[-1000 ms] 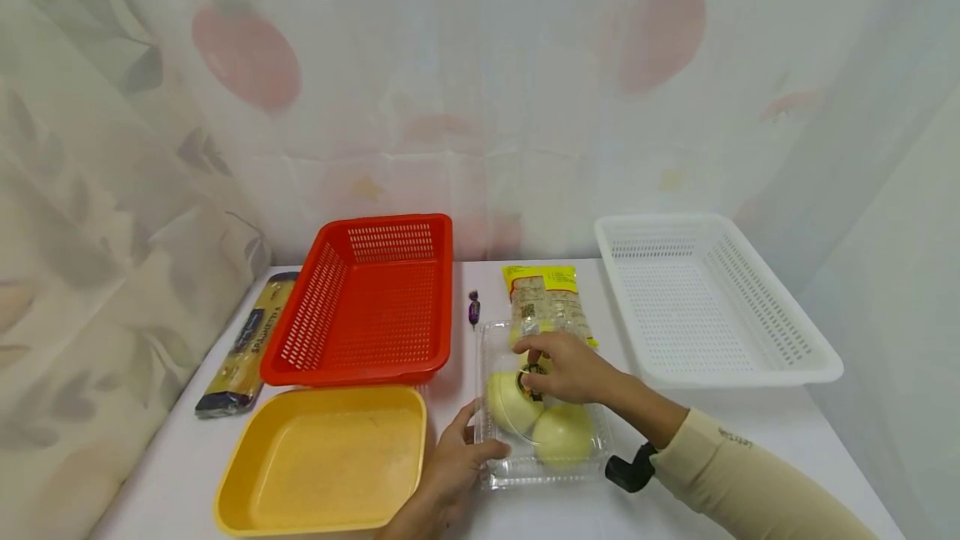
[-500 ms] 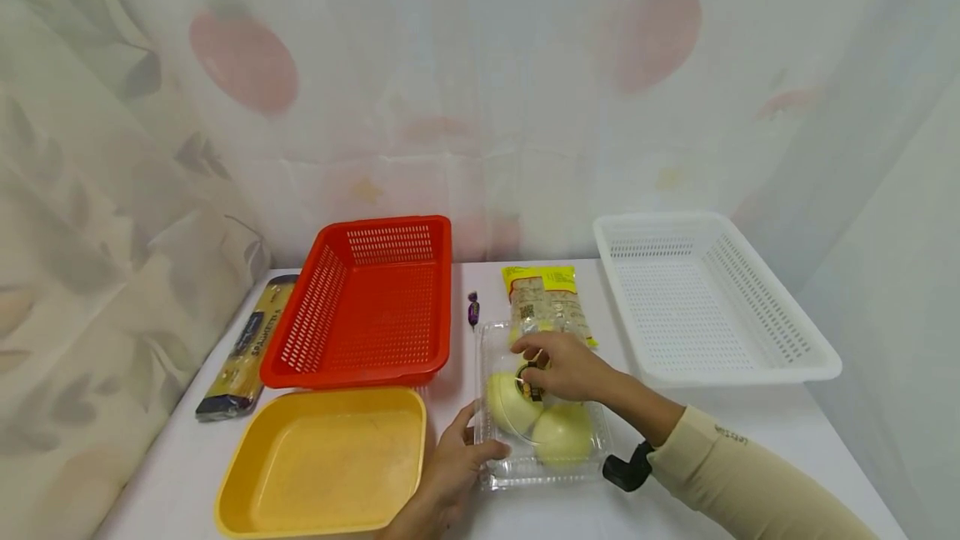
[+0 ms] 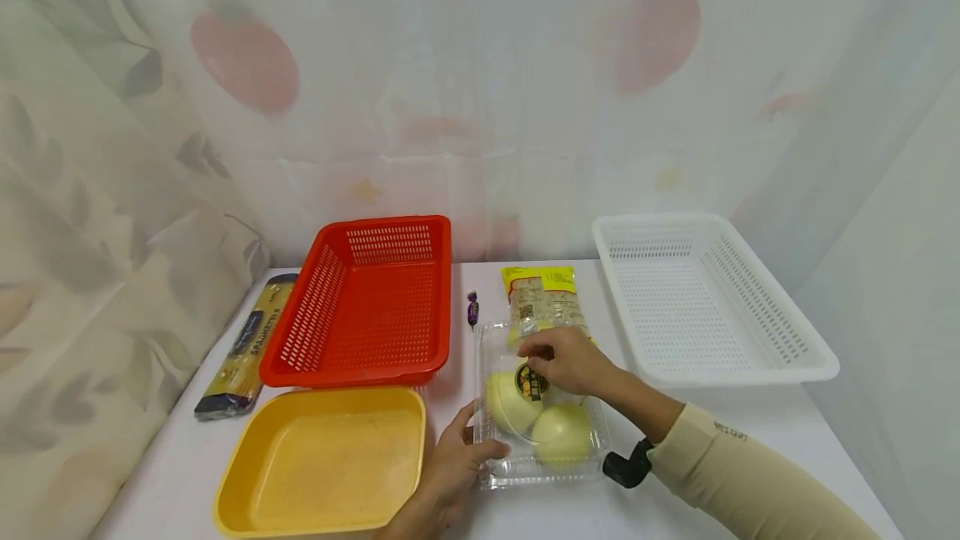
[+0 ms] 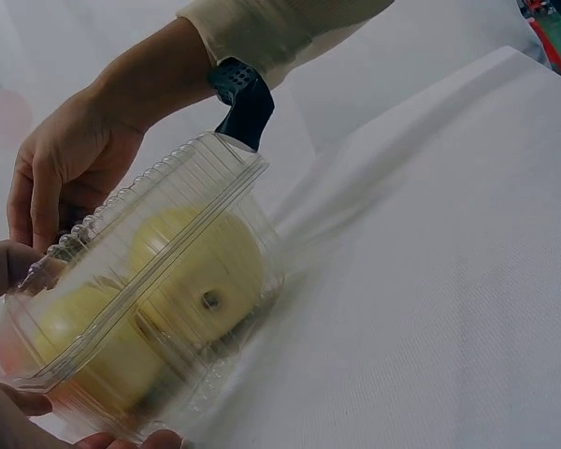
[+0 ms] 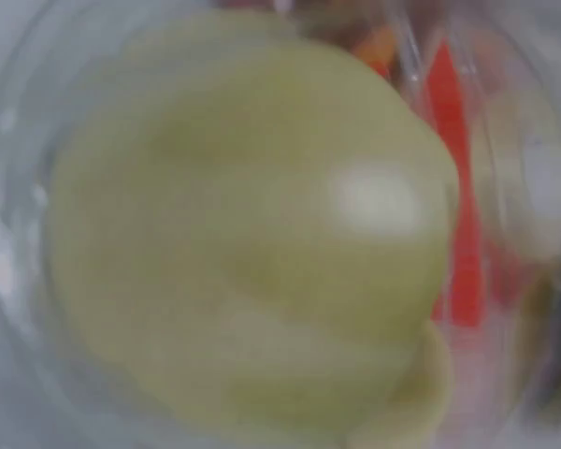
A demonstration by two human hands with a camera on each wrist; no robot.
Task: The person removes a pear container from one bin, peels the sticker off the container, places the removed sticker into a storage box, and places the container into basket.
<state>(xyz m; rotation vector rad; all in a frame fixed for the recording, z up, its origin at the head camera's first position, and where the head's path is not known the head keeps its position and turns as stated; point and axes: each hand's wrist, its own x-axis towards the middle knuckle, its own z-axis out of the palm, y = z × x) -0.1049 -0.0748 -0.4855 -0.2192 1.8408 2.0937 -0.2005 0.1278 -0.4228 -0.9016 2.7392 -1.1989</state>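
Note:
A clear plastic clamshell box (image 3: 498, 457) lies on the table with round pale yellow-green fruits (image 3: 564, 433), like apples or pears, inside. A dark round label (image 3: 532, 381) sits on its lid. My left hand (image 3: 455, 461) grips the near left corner, thumb on top; the left wrist view shows its fingertips (image 4: 159, 440) under the box. Over the lid, my right hand (image 3: 572, 361) has its fingers curled just beyond the label. Whether they pinch anything is hidden. In the right wrist view a fruit (image 5: 252, 234), blurred behind clear plastic, fills most of the picture.
A yellow-topped packet (image 3: 546, 286) lies behind the box, partly under its far end. A purple-wrapped candy (image 3: 472, 309) is nearby. Left stand a red basket (image 3: 390, 307), a yellow tub (image 3: 337, 457) and a spaghetti pack (image 3: 247, 348); right, a white basket (image 3: 682, 307).
My right fingertips have shifted slightly away from the label and curled closer together, so more of the label shows. The left hand and the box have stayed put.

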